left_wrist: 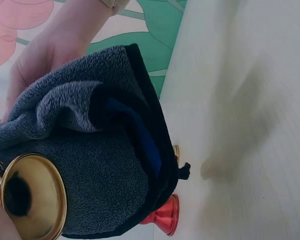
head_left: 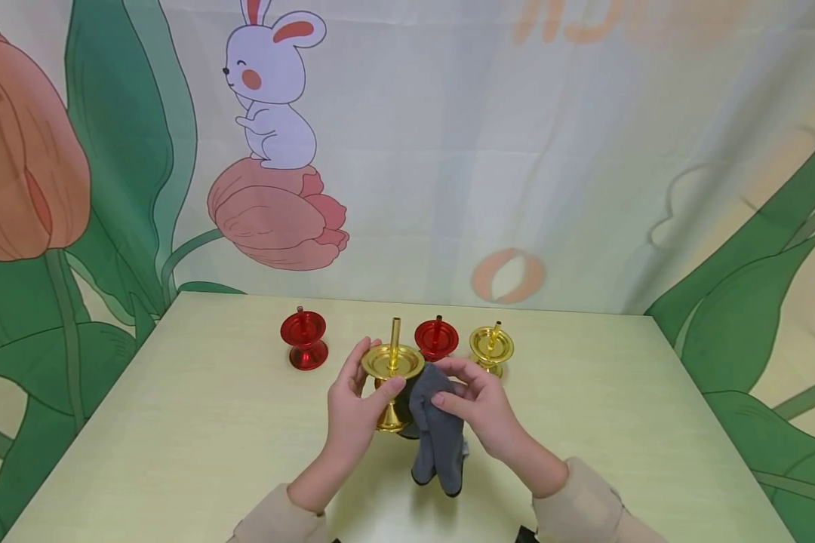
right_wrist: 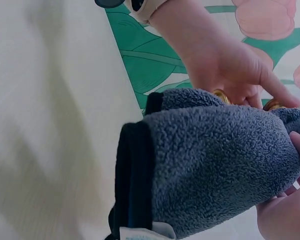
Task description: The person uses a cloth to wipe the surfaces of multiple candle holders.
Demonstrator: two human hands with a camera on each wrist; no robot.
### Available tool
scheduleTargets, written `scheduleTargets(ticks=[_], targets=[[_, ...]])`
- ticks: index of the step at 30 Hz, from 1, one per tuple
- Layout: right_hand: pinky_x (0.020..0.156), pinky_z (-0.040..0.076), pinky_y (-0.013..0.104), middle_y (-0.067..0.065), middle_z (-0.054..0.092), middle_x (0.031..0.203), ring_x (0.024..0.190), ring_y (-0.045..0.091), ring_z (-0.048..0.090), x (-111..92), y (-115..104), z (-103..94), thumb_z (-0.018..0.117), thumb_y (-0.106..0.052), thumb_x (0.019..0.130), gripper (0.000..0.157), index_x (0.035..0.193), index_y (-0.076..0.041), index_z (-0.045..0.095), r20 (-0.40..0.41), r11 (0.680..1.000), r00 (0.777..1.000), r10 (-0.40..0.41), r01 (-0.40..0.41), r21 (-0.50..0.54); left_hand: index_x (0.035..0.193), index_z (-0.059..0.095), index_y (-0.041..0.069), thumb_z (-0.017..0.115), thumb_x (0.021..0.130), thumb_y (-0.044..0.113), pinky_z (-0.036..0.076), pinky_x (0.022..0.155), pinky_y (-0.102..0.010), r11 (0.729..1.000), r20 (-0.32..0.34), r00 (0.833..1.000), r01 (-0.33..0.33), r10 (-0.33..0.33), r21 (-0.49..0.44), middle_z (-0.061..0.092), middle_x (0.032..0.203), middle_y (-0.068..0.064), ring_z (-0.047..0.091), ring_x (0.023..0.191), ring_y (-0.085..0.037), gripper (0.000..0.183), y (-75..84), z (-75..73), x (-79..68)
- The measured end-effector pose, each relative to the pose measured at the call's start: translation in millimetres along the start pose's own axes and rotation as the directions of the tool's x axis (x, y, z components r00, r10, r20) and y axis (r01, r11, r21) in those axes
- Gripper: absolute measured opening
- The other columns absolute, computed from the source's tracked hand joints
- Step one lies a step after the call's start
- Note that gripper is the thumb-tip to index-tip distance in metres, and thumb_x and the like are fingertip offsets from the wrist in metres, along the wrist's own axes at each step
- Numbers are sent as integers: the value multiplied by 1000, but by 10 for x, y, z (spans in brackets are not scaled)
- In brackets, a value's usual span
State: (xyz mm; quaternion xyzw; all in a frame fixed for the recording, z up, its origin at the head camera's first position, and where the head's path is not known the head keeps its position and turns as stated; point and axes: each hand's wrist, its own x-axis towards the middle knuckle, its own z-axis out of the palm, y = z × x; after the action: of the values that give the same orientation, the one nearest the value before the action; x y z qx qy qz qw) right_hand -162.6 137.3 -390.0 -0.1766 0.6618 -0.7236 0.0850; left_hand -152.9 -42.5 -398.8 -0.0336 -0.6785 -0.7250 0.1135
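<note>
My left hand (head_left: 355, 407) grips a gold candle holder (head_left: 394, 362), its thumb just under the wide dish and the tube pointing up. The holder is raised over the table, and its hollow base (left_wrist: 36, 197) shows in the left wrist view. A dark grey cloth (head_left: 441, 437) with black edging hangs from my right hand (head_left: 482, 403), pinched between thumb and fingers. Its upper part lies against the holder's right side. In the right wrist view the cloth (right_wrist: 215, 160) covers most of the holder.
Behind my hands stand a red candle holder (head_left: 306, 339) on the left, another red one (head_left: 437, 339) partly hidden in the middle, and a smaller gold one (head_left: 492, 345) to the right. The pale table (head_left: 176, 437) ends at a printed curtain (head_left: 435, 151).
</note>
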Motion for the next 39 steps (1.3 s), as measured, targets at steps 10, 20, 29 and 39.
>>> scheduleTargets(ticks=[10, 20, 29, 39], targets=[[75, 50, 21, -12, 60, 101, 90, 5, 59, -39, -16, 51, 64, -4, 78, 38, 112, 6, 53, 83, 988, 991, -103, 112, -108, 135, 30, 7, 69, 75, 12, 29, 104, -36, 999, -8, 1000, -5, 5, -34, 47, 132, -5, 39, 125, -18, 71, 3, 3, -24], [74, 50, 19, 15, 57, 105, 86, 11, 58, -20, -61, 142, 61, 4, 76, 29, 104, 4, 54, -110, 976, 994, -1, -23, -217, 121, 28, 6, 71, 72, 7, 48, 82, -23, 990, 83, 996, 32, -21, -139, 47, 133, -3, 44, 121, -17, 65, 43, 14, -55], [72, 50, 19, -6, 59, 93, 83, 6, 60, 3, -64, 80, 57, 9, 75, 29, 102, 12, 50, -81, 990, 997, -15, 3, -138, 119, 32, 3, 67, 78, 15, 39, 96, -23, 989, 211, 975, -44, 74, -144, 47, 131, -10, 49, 117, -13, 55, 48, -41, -49], [72, 51, 19, -6, 60, 96, 86, 5, 60, 32, -33, -21, 47, 16, 75, 35, 93, -14, 55, 107, 987, 989, -102, 88, 131, 128, 36, 0, 45, 90, 35, 26, 106, -37, 988, 353, 927, -86, 127, -130, 33, 140, -15, 18, 135, -23, 51, 22, -87, -24]])
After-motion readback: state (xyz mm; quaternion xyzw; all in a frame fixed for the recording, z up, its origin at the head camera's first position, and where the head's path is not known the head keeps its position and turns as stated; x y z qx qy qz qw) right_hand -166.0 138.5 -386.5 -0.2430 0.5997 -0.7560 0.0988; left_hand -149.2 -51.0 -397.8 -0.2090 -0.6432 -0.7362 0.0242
